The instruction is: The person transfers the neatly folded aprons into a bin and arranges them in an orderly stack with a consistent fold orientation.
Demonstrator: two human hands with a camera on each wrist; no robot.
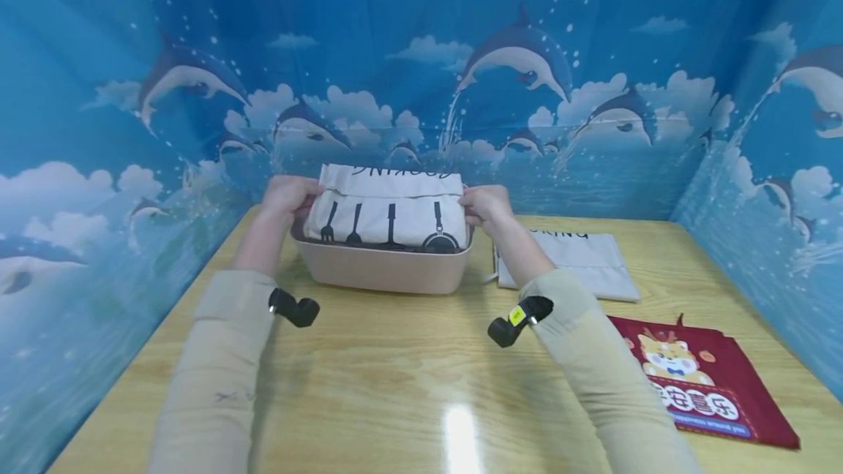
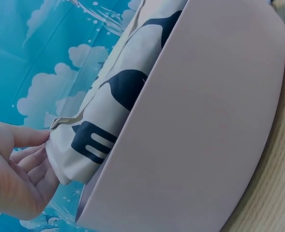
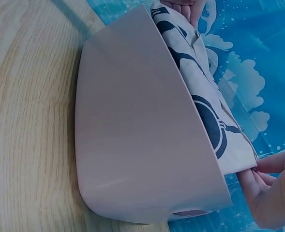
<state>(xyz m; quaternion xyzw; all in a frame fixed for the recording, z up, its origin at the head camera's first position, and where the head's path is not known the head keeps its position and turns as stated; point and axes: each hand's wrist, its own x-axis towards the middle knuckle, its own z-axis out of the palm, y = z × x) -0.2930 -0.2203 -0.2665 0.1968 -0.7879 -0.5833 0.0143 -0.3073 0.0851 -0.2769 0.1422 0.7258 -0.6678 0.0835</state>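
A folded white apron [image 1: 388, 222] with black utensil prints and lettering sits in the mouth of a beige-pink bin [image 1: 385, 271], its upper part above the rim. My left hand [image 1: 290, 197] pinches the apron's left end. At the other end, my right hand [image 1: 487, 205] pinches its upper corner. The left wrist view shows that thumb and fingers [image 2: 33, 137] at the cloth's edge, beside a printed fork. In the right wrist view, the right thumb and fingers grip the corner near a printed pan. The apron's lower part is hidden inside the bin.
To the right of the bin lies another folded white apron [image 1: 593, 269] with similar lettering, partly behind my right forearm. A dark red folded cloth [image 1: 757, 379] with a cartoon animal lies nearer on the right. Blue dolphin-print curtains [image 1: 395, 35] border the wooden table [image 1: 369, 371].
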